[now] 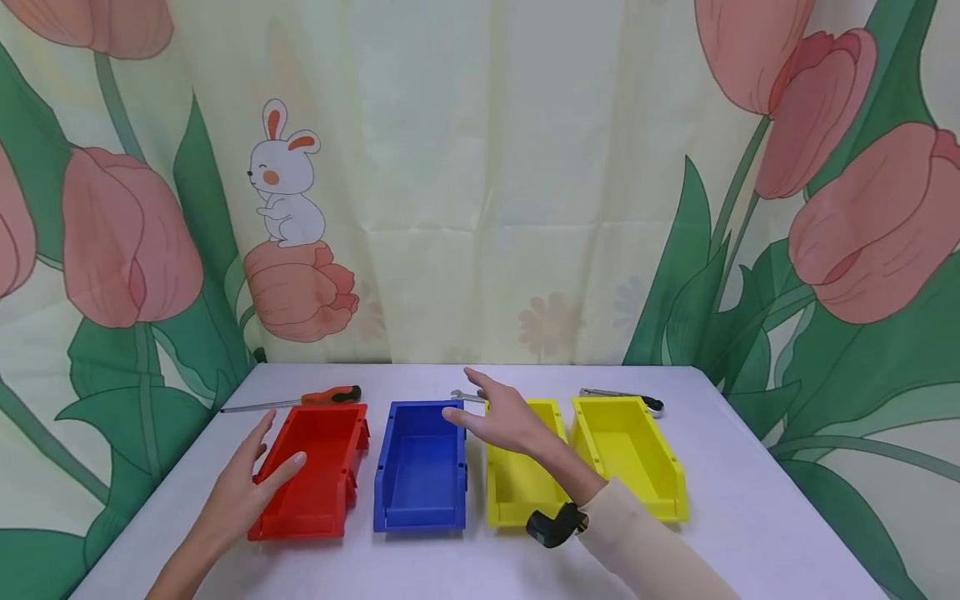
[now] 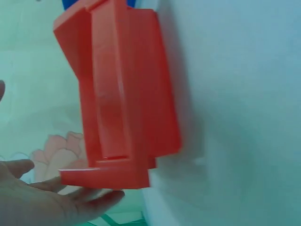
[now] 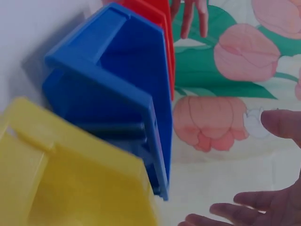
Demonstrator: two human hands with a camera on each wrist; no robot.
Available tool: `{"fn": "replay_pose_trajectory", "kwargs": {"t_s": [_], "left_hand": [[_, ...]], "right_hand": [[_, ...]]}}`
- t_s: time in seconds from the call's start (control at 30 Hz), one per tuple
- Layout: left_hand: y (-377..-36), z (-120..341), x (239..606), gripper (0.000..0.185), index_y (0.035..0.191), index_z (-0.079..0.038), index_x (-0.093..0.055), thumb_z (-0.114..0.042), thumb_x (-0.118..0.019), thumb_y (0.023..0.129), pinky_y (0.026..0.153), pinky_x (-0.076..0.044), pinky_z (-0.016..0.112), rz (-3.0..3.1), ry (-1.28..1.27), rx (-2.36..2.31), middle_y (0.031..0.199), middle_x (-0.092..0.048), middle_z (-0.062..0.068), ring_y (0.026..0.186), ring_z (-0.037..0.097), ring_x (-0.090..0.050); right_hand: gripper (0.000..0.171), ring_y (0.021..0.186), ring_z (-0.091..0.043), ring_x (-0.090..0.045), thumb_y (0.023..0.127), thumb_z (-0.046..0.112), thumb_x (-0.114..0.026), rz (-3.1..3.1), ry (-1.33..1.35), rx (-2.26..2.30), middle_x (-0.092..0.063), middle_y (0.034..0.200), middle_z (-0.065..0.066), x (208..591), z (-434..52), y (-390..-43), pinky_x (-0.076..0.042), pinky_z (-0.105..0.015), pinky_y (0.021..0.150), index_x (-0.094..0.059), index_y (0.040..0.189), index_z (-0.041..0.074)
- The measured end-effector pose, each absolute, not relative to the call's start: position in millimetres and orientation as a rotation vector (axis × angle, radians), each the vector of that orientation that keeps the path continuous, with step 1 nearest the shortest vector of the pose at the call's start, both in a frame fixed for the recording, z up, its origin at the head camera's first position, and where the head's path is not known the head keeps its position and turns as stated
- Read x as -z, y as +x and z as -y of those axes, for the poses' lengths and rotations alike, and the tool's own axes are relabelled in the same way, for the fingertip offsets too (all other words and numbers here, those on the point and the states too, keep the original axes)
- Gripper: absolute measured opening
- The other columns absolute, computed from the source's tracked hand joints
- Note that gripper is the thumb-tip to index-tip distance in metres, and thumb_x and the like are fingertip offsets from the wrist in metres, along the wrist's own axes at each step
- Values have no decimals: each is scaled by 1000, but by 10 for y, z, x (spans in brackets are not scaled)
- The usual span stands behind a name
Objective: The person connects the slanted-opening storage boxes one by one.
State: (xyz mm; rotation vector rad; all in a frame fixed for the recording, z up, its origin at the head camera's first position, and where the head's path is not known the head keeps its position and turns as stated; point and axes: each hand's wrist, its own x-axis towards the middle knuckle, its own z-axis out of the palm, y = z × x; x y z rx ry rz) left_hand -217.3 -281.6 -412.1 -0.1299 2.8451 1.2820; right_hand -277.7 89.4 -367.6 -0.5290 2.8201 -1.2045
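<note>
Right hand (image 1: 504, 417) spread wide, holding nothing, hovering betw blue bin (image 1: 420, 463) and inner yellow bin (image 1: 519, 467), reaching far toward the wrench (image 1: 468, 396). Left hand (image 1: 247, 487) open at red bin (image 1: 315, 467)'s left side. I'd reach over the rims, pinch the shaft.

A staged tabletop set: white table (image 1: 750, 500) before a tulip-printed backdrop (image 1: 480, 167).

Head view bright, even, sharp; both wrist views blurred, dimmer.
</note>
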Motion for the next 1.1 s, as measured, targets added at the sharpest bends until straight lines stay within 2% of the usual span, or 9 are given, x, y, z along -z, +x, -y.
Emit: {"fn": "replay_pose_trajectory", "kwargs": {"t_s": [0.2, 0.37, 0.47, 0.6, 0.73, 0.93, 1.1], "left_hand": [[-2188, 2876, 4242, 121, 171, -21, 12, -45, -78, 93, 98, -63, 54, -2753, -182, -1368, 174, -8, 32, 151, 57, -28], [-2183, 2881, 4335, 126, 171, -18, 11, -42, -83, 90, 97, -64, 51, -2728, -200, -1393, 172, -13, 31, 148, 53, -33], [-2184, 2868, 4379, 129, 171, -15, 9, -40, -86, 87, 96, -65, 51, -2722, -217, -1414, 171, -18, 30, 147, 52, -33], [-2188, 2869, 4427, 133, 171, -14, 9, -36, -89, 84, 96, -65, 50, -2706, -240, -1431, 169, -21, 30, 146, 52, -34], [-2189, 2885, 4456, 135, 171, -13, 9, -32, -91, 81, 96, -65, 50, -2695, -254, -1430, 168, -23, 30, 145, 52, -34], [-2193, 2899, 4481, 139, 170, -11, 9, -28, -94, 78, 95, -65, 50, -2691, -225, -1414, 167, -24, 29, 144, 52, -34], [-2186, 2899, 4509, 140, 171, -11, 8, -27, -95, 76, 94, -66, 48, -2675, -205, -1425, 166, -26, 28, 144, 51, -36]], "right_hand": [[84, 138, -43, -62, 96, 52, -71, -2777, -413, 1282, -49, 164, -17, 3722, -713, -2786, -58, -59, 106, -41, 163, 12], [83, 134, -42, -64, 95, 51, -72, -2849, -341, 1223, -54, 159, -20, 3790, -613, -2804, -57, -60, 107, -44, 160, 7], [80, 126, -41, -68, 95, 47, -73, -2864, -275, 1201, -55, 157, -22, 3804, -563, -2801, -59, -59, 104, -46, 159, 6], [78, 104, -35, -77, 96, 42, -75, -2839, -192, 1178, -56, 155, -24, 3811, -497, -2794, -66, -52, 89, -46, 159, 7], [77, 108, -34, -74, 96, 37, -77, -2827, -155, 1144, -57, 154, -24, 3836, -449, -2789, -68, -49, 82, -45, 159, 6], [76, 121, -38, -69, 98, 26, -75, -2835, -175, 1103, -58, 153, -27, 3875, -423, -2806, -66, -52, 89, -41, 160, -1], [67, 113, -37, -70, 97, 12, -71, -2863, -265, 1038, -64, 144, -28, 3904, -429, -2819, -65, -53, 93, -43, 156, -5]]}}
